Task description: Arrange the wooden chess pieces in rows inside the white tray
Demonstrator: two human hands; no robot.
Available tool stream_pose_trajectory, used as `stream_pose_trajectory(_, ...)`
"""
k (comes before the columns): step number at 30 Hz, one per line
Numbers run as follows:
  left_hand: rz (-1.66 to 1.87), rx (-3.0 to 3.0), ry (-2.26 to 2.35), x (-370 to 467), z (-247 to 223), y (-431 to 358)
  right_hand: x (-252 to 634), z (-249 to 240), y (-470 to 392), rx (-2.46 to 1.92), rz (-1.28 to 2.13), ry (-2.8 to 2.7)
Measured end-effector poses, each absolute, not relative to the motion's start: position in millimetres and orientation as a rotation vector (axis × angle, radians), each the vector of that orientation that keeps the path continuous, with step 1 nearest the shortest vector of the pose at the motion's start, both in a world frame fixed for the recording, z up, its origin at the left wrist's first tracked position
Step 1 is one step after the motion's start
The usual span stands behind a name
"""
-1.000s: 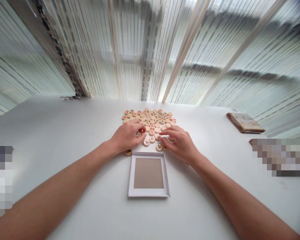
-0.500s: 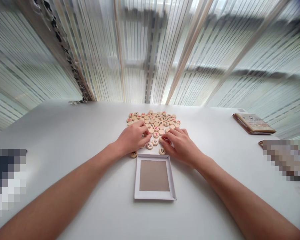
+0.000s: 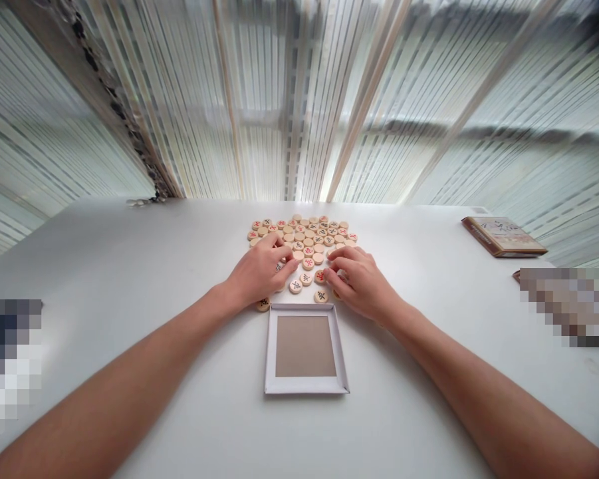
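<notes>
Many round wooden pieces (image 3: 308, 251) lie in a cluster on the white table, some blank side up, others showing red or black characters. My left hand (image 3: 260, 267) hovers over the cluster's left side, thumb and curled fingers slightly apart, with a black-marked piece partly hidden beneath. On the right, my right hand (image 3: 361, 279) has its thumb and fingers apart beside a red-marked piece (image 3: 320, 276); nothing shows between them. Black-marked pieces (image 3: 295, 286) lie between the hands. Another black-marked piece (image 3: 321, 295) is just behind the shallow white box (image 3: 343, 349).
A flat brown box (image 3: 503, 237) lies at the right of the table, with a blurred-out object (image 3: 568, 303) nearer. Another pixelated object (image 3: 10, 366) is at the left edge. String curtains (image 3: 259, 100) hang behind the table, with a beaded strand (image 3: 124, 113) at left.
At my right fingertips, a blank-looking piece has given way to a red-marked face, and the thumb and fingers have parted. My left hand stays over the same area. The view has shifted slightly.
</notes>
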State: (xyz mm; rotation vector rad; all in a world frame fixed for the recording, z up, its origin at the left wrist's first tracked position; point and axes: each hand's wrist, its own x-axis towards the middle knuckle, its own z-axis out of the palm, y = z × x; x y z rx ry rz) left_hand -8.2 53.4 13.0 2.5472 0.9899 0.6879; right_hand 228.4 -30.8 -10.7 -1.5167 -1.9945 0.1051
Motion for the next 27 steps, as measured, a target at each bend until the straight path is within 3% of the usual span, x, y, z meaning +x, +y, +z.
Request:
stream_pose_trajectory(15,0.802,2.465,1.082,-14.4,15.5,63.4,248.9,-14.7,-10.9,-1.508,0.043,-1.970)
stream_pose_trajectory(27,0.666,2.498,1.090,-18.4,20.8,68.6,248.4,-3.1,-2.3,-1.491,0.094,-2.057)
